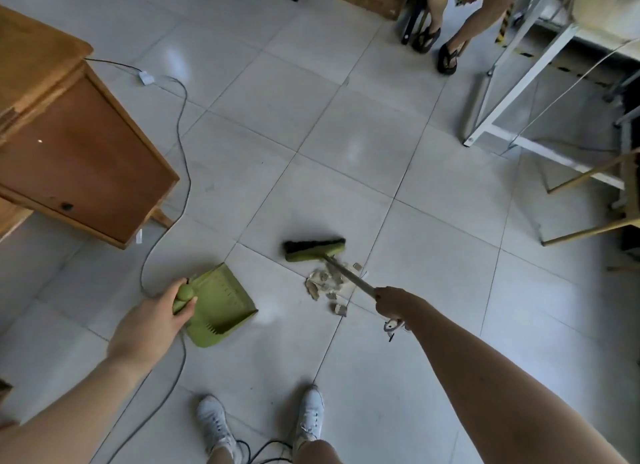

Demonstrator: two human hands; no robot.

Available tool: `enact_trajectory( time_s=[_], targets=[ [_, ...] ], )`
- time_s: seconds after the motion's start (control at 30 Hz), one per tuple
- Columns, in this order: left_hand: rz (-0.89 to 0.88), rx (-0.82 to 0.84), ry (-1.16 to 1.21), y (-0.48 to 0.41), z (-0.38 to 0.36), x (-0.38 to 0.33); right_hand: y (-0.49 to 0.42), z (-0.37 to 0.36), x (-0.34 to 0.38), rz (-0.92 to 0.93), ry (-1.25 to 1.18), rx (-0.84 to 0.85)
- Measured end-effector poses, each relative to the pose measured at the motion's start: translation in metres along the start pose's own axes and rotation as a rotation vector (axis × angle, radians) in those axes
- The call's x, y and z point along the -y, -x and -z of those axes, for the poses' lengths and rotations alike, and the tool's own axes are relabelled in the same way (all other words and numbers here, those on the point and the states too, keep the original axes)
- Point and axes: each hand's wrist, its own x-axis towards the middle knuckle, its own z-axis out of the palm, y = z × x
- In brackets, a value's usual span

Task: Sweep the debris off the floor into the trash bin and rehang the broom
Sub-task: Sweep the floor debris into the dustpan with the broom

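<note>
A pile of pale crumpled debris (329,283) lies on the grey tiled floor in front of me. The green broom head with black bristles (314,249) rests on the floor just beyond the pile, and its metal handle runs back over the debris. My right hand (391,300) is shut on that handle. To the left, my left hand (162,319) grips the handle of a green dustpan (221,304), which is tilted with its mouth toward the right, well apart from the debris. No trash bin is in view.
A wooden cabinet (79,158) stands at the left, with a grey cable (183,172) trailing past it and under the dustpan. White metal frames (519,92) and wooden legs fill the right. A seated person's legs (446,30) are at the top. My white shoes (311,411) are below.
</note>
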Motion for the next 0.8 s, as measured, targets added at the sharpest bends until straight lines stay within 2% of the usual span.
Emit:
enact_trajectory(
  time_s=[0.1,0.3,0.5,0.7,0.8],
  targets=[
    [-0.059,0.030,-0.004,0.005,-0.009,-0.031,0.009,0.001,-0.022,-0.024,0.008,0.007],
    [-0.046,0.027,0.050,0.002,-0.015,-0.067,0.033,-0.008,-0.035,-0.051,-0.114,0.000],
    [-0.136,0.032,0.066,0.006,-0.019,-0.097,0.049,-0.015,-0.042,-0.097,-0.531,-0.079],
    [-0.201,0.078,0.039,0.021,-0.033,-0.112,0.042,-0.018,-0.038,-0.200,-0.644,-0.144],
    [-0.220,0.086,0.037,0.024,-0.037,-0.110,0.034,-0.029,-0.039,-0.250,-0.657,-0.107]
  ],
)
